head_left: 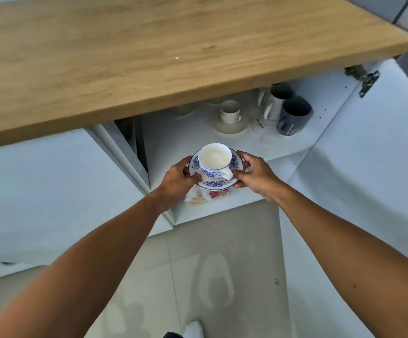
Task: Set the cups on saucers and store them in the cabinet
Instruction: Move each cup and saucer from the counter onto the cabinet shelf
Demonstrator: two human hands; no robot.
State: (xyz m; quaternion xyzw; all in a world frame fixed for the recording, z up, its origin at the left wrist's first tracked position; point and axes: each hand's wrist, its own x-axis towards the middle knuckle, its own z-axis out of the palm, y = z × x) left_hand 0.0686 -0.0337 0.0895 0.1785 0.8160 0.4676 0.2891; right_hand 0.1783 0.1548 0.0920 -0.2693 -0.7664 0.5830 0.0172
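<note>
A white cup with blue flowers stands upright on a matching blue-flowered saucer. My left hand grips the saucer's left rim, and my right hand grips its right rim. Both hold the set just above the front of the white cabinet shelf, under the wooden countertop. A folded cloth with red print lies under the saucer, partly hidden. Farther back on the shelf, a plain cream cup sits on its cream saucer.
Two white mugs and a dark grey mug stand at the back right of the shelf. The open cabinet door swings out on the right, its hinge showing. A closed white cabinet front is on the left; tiled floor lies below.
</note>
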